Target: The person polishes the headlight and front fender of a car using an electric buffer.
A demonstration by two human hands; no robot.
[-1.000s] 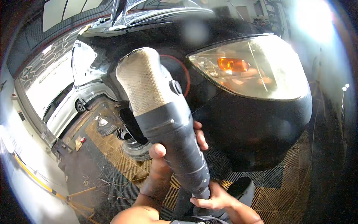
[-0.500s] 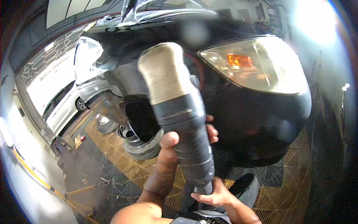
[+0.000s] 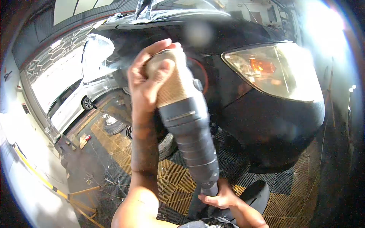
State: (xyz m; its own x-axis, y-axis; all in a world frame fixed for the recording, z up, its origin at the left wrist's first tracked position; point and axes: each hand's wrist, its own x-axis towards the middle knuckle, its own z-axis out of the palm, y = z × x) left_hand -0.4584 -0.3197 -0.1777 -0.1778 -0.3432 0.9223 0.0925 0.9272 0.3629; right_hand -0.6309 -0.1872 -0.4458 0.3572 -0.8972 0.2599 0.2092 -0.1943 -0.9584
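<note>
A long dark power tool [image 3: 194,140] with a tan textured head cover slants up the middle of the view. My left hand [image 3: 150,76] wraps round the tan head at its upper end, thumb across the front. Lower down, my right hand [image 3: 220,197] grips the narrow rear end of the tool. Behind the tool stands a dark car's front bumper [image 3: 262,125], with a hazy headlight [image 3: 275,72] and its orange bulb at the right. The tool appears apart from the car; its underside is hidden.
Loose wheels and a tyre [image 3: 167,146] lie on the yellow and black grid floor [image 3: 175,182]. A white car [image 3: 70,106] stands at the left. Yellow stand legs [image 3: 81,205] are at the lower left. A bright light [image 3: 323,22] glares at the upper right.
My left hand has moved up from the tool's middle and taken hold of its tan head. My right hand keeps its hold. The view has shifted slightly, with the headlight now further right.
</note>
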